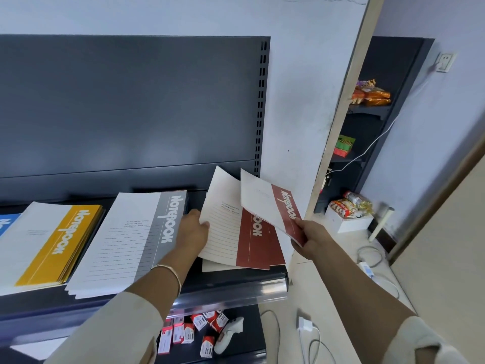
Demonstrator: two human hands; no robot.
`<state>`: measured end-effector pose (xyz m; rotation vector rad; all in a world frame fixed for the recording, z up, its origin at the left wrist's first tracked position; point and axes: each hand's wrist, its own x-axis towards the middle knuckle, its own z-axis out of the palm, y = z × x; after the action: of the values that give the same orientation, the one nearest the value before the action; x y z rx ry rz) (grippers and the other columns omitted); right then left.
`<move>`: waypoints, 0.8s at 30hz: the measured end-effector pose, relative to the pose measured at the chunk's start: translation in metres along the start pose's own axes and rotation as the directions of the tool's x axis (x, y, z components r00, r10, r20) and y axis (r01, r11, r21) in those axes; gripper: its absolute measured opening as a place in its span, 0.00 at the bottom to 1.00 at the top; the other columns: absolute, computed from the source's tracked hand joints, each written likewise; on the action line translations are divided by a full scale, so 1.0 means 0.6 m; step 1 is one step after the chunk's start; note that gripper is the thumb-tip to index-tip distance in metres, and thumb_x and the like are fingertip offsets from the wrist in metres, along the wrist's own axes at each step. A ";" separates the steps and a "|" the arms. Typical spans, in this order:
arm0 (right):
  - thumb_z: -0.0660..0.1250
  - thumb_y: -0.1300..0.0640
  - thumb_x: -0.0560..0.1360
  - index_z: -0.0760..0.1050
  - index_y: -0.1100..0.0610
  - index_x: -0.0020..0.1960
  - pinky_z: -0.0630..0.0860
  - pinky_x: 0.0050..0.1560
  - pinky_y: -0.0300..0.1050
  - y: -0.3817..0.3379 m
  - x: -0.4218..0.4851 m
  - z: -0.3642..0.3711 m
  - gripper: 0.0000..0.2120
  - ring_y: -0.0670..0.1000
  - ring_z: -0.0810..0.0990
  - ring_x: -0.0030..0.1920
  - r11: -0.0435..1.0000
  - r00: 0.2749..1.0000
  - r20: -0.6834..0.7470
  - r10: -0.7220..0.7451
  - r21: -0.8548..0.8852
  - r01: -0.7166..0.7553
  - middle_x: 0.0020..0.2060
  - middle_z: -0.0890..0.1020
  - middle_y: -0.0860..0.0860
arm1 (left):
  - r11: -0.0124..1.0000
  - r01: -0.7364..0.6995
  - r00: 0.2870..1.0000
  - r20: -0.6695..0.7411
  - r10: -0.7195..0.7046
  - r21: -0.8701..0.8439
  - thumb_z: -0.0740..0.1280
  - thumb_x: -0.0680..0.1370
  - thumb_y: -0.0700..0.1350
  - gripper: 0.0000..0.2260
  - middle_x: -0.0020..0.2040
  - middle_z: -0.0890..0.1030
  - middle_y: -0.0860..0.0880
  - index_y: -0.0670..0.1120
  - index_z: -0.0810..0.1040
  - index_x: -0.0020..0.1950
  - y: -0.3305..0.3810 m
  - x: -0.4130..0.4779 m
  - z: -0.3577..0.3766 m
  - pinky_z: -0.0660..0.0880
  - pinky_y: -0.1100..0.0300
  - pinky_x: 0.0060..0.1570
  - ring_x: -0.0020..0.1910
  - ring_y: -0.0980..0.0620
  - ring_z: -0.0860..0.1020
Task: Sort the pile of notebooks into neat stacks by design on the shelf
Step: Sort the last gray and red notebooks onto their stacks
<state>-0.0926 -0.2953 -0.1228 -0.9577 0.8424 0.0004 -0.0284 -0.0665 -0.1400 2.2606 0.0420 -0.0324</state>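
Dark grey metal shelf [237, 283] against a pale wall carries the notebooks, and most of the sorting looks done. A yellow stack [52, 245] and a grey stack [131, 243] lie side by side, each fairly squared, with a blue notebook [6, 224] at the far left. At the right end sits a red stack [274, 257], rather fanned at its lower edge.

The left hand [193, 231] grips the left edge of a lifted red notebook [228, 232], which tilts up off the red stack. The right hand [312, 239] pinches the lower corner of a second red notebook [273, 206], held in the air above and to the right of the first. No mixed pile shows anywhere, so by the look of it these two red ones are among the last to be laid down (the red stack will probably want straightening too).

Much cannot be checked. The blue notebook is cut off by the frame edge, so whether it tops a stack is unknown. How many notebooks lie in each stack cannot be counted, and the left hand's fingers under the cover are hidden. The rest of the shelf to the left is out of view. Below, small red-and-white boxes [199, 329] lie jumbled on a lower shelf, their print too small to read.
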 end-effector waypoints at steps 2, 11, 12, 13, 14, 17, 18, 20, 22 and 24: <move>0.62 0.63 0.79 0.71 0.63 0.54 0.73 0.18 0.38 0.002 -0.002 0.003 0.05 0.53 0.78 0.35 1.000 1.000 0.021 -0.015 -0.004 0.016 0.38 0.78 0.56 | 0.998 -0.008 1.000 -0.018 0.007 -0.054 0.58 0.80 0.37 0.01 0.48 0.75 0.42 0.41 0.68 0.49 0.002 0.002 -0.004 0.69 0.58 0.44 0.45 0.45 0.74; 0.58 0.60 0.81 0.69 0.60 0.62 0.77 0.44 0.49 0.031 0.009 0.034 0.10 0.52 0.79 0.42 0.875 0.955 0.133 -0.265 -0.382 0.296 0.51 0.79 0.57 | 0.859 0.176 0.984 0.054 -0.172 -0.481 0.57 0.80 0.38 0.06 0.44 0.72 0.43 0.42 0.71 0.45 -0.008 -0.004 0.009 0.67 0.57 0.43 0.44 0.49 0.68; 0.57 0.59 0.82 0.68 0.58 0.61 0.77 0.43 0.48 0.033 0.006 0.041 0.09 0.52 0.79 0.43 0.858 0.949 0.158 -0.275 -0.405 0.316 0.51 0.79 0.55 | 0.840 0.190 0.980 0.051 -0.190 -0.508 0.56 0.81 0.39 0.07 0.44 0.72 0.44 0.43 0.71 0.45 -0.007 -0.007 0.011 0.66 0.57 0.42 0.44 0.49 0.68; 0.57 0.58 0.82 0.68 0.58 0.60 0.77 0.44 0.48 0.034 0.003 0.048 0.08 0.52 0.80 0.44 0.841 0.941 0.185 -0.283 -0.424 0.336 0.51 0.79 0.55 | 0.819 0.197 0.978 0.054 -0.199 -0.538 0.56 0.81 0.42 0.07 0.44 0.72 0.44 0.43 0.71 0.44 -0.006 -0.011 0.013 0.67 0.57 0.43 0.44 0.49 0.69; 0.57 0.57 0.82 0.68 0.57 0.60 0.78 0.46 0.50 0.034 0.003 0.054 0.08 0.53 0.80 0.46 0.816 0.931 0.211 -0.299 -0.450 0.363 0.52 0.79 0.54 | 0.799 0.188 0.981 0.064 -0.185 -0.572 0.58 0.81 0.44 0.08 0.44 0.74 0.45 0.43 0.71 0.45 -0.005 -0.015 0.013 0.69 0.56 0.46 0.45 0.49 0.71; 0.58 0.56 0.81 0.68 0.55 0.60 0.78 0.56 0.56 0.035 0.002 0.065 0.08 0.56 0.81 0.52 0.730 0.903 0.261 -0.341 -0.532 0.429 0.57 0.79 0.55 | 0.828 0.104 0.994 0.085 -0.069 -0.551 0.63 0.79 0.44 0.06 0.52 0.77 0.46 0.43 0.71 0.54 0.002 -0.027 0.012 0.75 0.50 0.55 0.51 0.47 0.76; 0.59 0.55 0.81 0.67 0.55 0.61 0.77 0.57 0.57 0.036 0.003 0.065 0.09 0.56 0.80 0.52 0.718 0.900 0.257 -0.352 -0.542 0.436 0.58 0.78 0.55 | 0.840 0.076 0.996 0.077 -0.041 -0.537 0.63 0.79 0.42 0.07 0.54 0.77 0.46 0.44 0.70 0.56 0.006 -0.029 0.010 0.75 0.49 0.56 0.53 0.47 0.76; 0.62 0.55 0.79 0.65 0.55 0.64 0.77 0.58 0.56 0.036 0.007 0.062 0.15 0.55 0.79 0.54 0.711 0.886 0.244 -0.393 -0.531 0.461 0.59 0.77 0.56 | 0.832 0.018 0.998 0.054 0.014 -0.555 0.62 0.80 0.40 0.08 0.55 0.76 0.47 0.45 0.69 0.58 0.016 -0.030 0.004 0.74 0.53 0.54 0.54 0.48 0.76; 0.66 0.55 0.77 0.61 0.55 0.70 0.74 0.57 0.49 0.027 0.009 0.059 0.25 0.53 0.75 0.56 0.728 0.867 0.249 -0.433 -0.471 0.498 0.59 0.74 0.53 | 0.796 -0.033 0.996 0.047 0.077 -0.604 0.62 0.80 0.39 0.08 0.55 0.76 0.48 0.47 0.68 0.58 0.031 -0.030 -0.004 0.73 0.55 0.53 0.53 0.50 0.75; 0.68 0.53 0.76 0.60 0.55 0.72 0.72 0.56 0.48 0.016 0.009 0.057 0.29 0.52 0.75 0.57 0.753 0.866 0.262 -0.426 -0.428 0.500 0.58 0.74 0.51 | 0.764 -0.062 0.992 0.043 0.117 -0.642 0.63 0.79 0.40 0.09 0.54 0.77 0.49 0.47 0.68 0.57 0.046 -0.028 -0.012 0.75 0.55 0.53 0.53 0.51 0.77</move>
<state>-0.0704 -0.2669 -0.1230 -1.6119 0.4435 -0.1534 -0.0442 -0.0787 -0.1136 1.5624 -0.0892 -0.0497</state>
